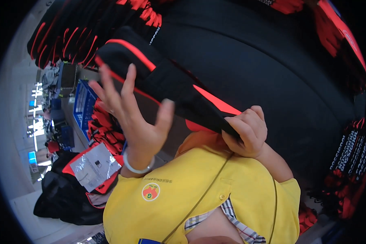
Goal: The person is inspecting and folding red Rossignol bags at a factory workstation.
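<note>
My right hand (pixel 247 131) is closed on the near end of a long black fabric piece with red trim (pixel 166 81), thumb and fingers pinching its edge. The piece slants away to the far left, where its wider end curls over and looks slightly blurred. My left hand (pixel 132 118) is raised beside that wider end, fingers spread and thumb apart. It grips nothing; whether its fingertips touch the fabric I cannot tell. A pale bangle (pixel 138 164) circles the left wrist. Behind the piece lies a large black surface (pixel 248 61).
Stacked black pieces with red edges (pixel 63 40) lie at the far left. A blue plastic crate (pixel 83 105) and red-and-black pieces (pixel 103 124) stand left of me, near a clear plastic packet (pixel 95 166). More red-and-black stacks with white lettering (pixel 347 162) are at the right.
</note>
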